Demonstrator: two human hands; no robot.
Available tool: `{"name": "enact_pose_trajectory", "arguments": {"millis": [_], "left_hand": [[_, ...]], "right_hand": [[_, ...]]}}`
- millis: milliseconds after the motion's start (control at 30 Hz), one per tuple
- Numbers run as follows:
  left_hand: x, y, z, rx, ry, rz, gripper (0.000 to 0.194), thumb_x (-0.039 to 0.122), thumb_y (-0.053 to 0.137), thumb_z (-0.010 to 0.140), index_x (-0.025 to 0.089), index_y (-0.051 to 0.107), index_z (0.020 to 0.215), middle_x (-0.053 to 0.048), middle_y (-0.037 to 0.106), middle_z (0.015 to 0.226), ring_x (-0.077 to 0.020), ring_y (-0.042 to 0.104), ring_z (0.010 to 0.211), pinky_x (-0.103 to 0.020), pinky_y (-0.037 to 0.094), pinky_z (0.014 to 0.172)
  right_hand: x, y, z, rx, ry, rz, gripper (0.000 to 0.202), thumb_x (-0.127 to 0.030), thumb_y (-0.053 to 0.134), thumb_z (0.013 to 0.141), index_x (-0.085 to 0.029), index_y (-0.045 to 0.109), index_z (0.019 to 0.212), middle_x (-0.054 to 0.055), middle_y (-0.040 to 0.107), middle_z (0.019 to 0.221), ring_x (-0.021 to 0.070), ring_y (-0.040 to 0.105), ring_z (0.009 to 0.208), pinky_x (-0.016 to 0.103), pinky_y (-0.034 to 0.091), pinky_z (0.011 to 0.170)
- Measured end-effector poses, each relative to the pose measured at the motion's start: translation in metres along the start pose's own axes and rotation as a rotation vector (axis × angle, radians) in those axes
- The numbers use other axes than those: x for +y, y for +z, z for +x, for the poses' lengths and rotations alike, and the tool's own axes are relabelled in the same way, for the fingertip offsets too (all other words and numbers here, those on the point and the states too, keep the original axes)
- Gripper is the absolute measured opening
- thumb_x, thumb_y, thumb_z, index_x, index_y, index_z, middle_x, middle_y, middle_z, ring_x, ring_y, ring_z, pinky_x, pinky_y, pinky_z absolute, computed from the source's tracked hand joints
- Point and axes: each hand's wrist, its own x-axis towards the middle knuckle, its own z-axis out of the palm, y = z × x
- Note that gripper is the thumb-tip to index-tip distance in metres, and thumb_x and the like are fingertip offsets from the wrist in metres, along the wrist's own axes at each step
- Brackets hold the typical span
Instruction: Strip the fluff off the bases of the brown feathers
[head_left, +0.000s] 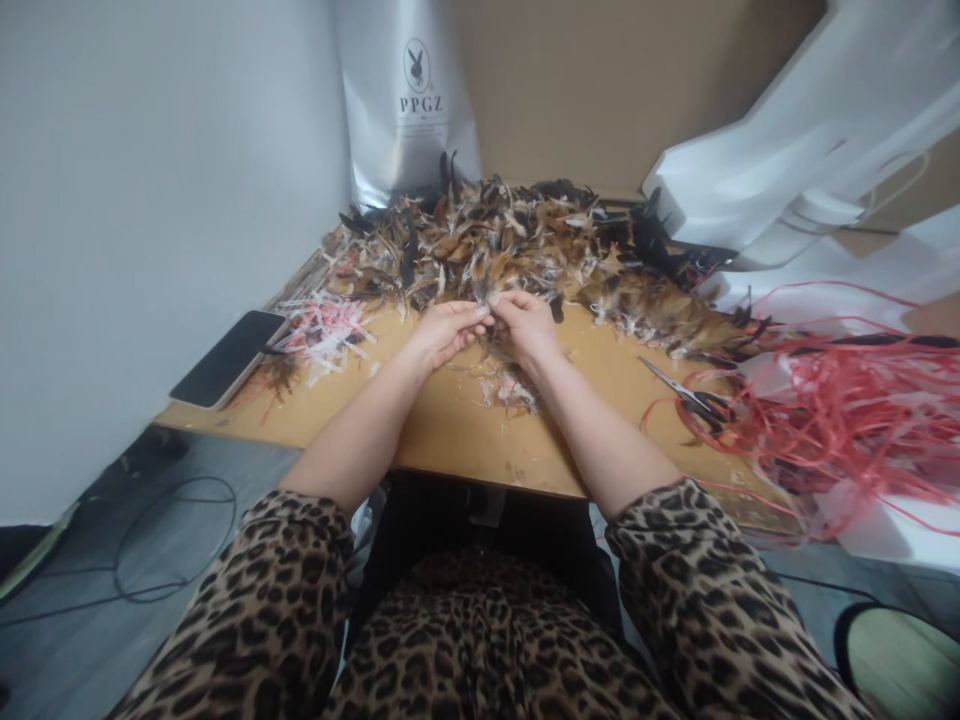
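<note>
My left hand (447, 332) and my right hand (528, 324) meet above the middle of the board, thumbs and forefingers pinched closed. Between the fingertips is the base of a small bunch of brown feathers (492, 272); its outline blends into the pile behind, and what exactly each fingertip grips is partly hidden. Just beyond my hands spreads a big heap of brown and black feathers (420, 240). Below my right wrist lie loose fluff and scraps (511, 388) on the board.
A phone (229, 358) rests on the wooden table (465, 430) at left, beside pink and white strips (326, 330). Scissors (686, 392) lie at right, near tangled red ribbon (847, 420). A silver-grey printed bag (409, 120) stands behind; white sheeting (795, 140) hangs at right.
</note>
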Motion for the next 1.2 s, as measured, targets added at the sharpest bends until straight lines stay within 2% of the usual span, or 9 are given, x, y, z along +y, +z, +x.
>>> {"name": "enact_pose_trajectory", "arguments": {"millis": [133, 333, 533, 733, 833, 900, 967, 1067, 1200], "left_hand": [[-0.001, 0.0, 0.001, 0.008, 0.038, 0.03, 0.007, 0.012, 0.07, 0.074, 0.007, 0.065, 0.076, -0.002, 0.067, 0.066, -0.0012, 0.054, 0.047, -0.011, 0.04, 0.045], [0.001, 0.004, -0.003, 0.006, 0.07, 0.159, 0.008, 0.013, 0.07, 0.073, 0.007, 0.066, 0.071, -0.003, 0.065, 0.059, -0.0028, 0.054, 0.047, -0.013, 0.039, 0.045], [-0.002, 0.005, -0.003, 0.064, 0.128, 0.304, 0.006, 0.013, 0.069, 0.072, 0.008, 0.068, 0.07, -0.004, 0.067, 0.061, -0.0041, 0.056, 0.047, -0.014, 0.041, 0.046], [-0.003, 0.004, -0.002, 0.059, 0.155, 0.285, 0.008, 0.011, 0.066, 0.074, 0.008, 0.067, 0.067, -0.003, 0.067, 0.061, -0.0036, 0.055, 0.046, -0.014, 0.041, 0.045], [-0.001, 0.002, -0.002, 0.066, 0.142, 0.201, 0.009, 0.014, 0.069, 0.074, 0.008, 0.067, 0.068, -0.003, 0.067, 0.063, -0.0027, 0.055, 0.046, -0.013, 0.041, 0.045], [0.001, 0.001, -0.001, 0.084, 0.137, 0.142, 0.009, 0.015, 0.07, 0.074, 0.008, 0.066, 0.069, -0.003, 0.067, 0.064, -0.0025, 0.055, 0.047, -0.012, 0.041, 0.045], [0.002, 0.0, 0.0, 0.1, 0.13, 0.106, 0.01, 0.016, 0.071, 0.073, 0.008, 0.066, 0.07, -0.003, 0.067, 0.065, -0.0026, 0.056, 0.048, -0.012, 0.041, 0.045], [0.002, -0.002, 0.001, 0.111, 0.118, 0.091, 0.011, 0.017, 0.073, 0.072, 0.007, 0.066, 0.071, -0.003, 0.067, 0.065, -0.0027, 0.056, 0.048, -0.012, 0.042, 0.046], [0.001, -0.002, 0.001, 0.122, 0.11, 0.103, 0.013, 0.018, 0.073, 0.072, 0.007, 0.066, 0.073, -0.003, 0.068, 0.066, -0.0022, 0.056, 0.049, -0.012, 0.042, 0.046]], "right_hand": [[0.001, 0.001, 0.0, -0.012, 0.039, 0.002, 0.026, -0.038, 0.075, 0.058, -0.017, 0.063, 0.068, -0.007, 0.053, 0.049, 0.0048, 0.039, 0.044, 0.02, 0.03, 0.046], [0.001, -0.001, 0.0, -0.057, 0.03, -0.034, 0.033, -0.042, 0.078, 0.054, -0.017, 0.059, 0.061, -0.005, 0.057, 0.053, 0.0065, 0.046, 0.048, 0.022, 0.036, 0.05], [0.002, -0.005, 0.002, -0.059, 0.019, -0.097, 0.032, -0.043, 0.077, 0.054, -0.017, 0.06, 0.059, -0.003, 0.059, 0.055, 0.0082, 0.049, 0.052, 0.023, 0.038, 0.053], [-0.002, -0.006, 0.003, -0.076, 0.05, -0.137, 0.032, -0.044, 0.076, 0.053, -0.017, 0.062, 0.063, -0.004, 0.056, 0.054, 0.0072, 0.045, 0.05, 0.022, 0.035, 0.05], [-0.013, -0.021, 0.011, -0.021, 0.05, -0.182, 0.034, -0.045, 0.072, 0.058, -0.017, 0.068, 0.076, -0.005, 0.052, 0.051, 0.0062, 0.038, 0.045, 0.022, 0.031, 0.046], [-0.018, -0.041, 0.021, 0.098, -0.047, -0.247, 0.033, -0.043, 0.07, 0.06, -0.015, 0.069, 0.079, -0.004, 0.055, 0.055, 0.0066, 0.039, 0.047, 0.022, 0.032, 0.049], [-0.021, -0.064, 0.031, 0.216, -0.135, -0.357, 0.027, -0.038, 0.068, 0.061, -0.013, 0.069, 0.074, -0.002, 0.056, 0.056, 0.0078, 0.043, 0.05, 0.023, 0.035, 0.052], [-0.022, -0.088, 0.04, 0.159, -0.072, -0.535, 0.021, -0.031, 0.067, 0.059, -0.012, 0.069, 0.068, 0.0, 0.058, 0.055, 0.0094, 0.046, 0.051, 0.025, 0.037, 0.053], [-0.025, -0.089, 0.032, 0.029, -0.027, -0.756, 0.021, -0.033, 0.07, 0.059, -0.012, 0.066, 0.059, -0.002, 0.054, 0.048, 0.0083, 0.042, 0.047, 0.024, 0.035, 0.05]]}}
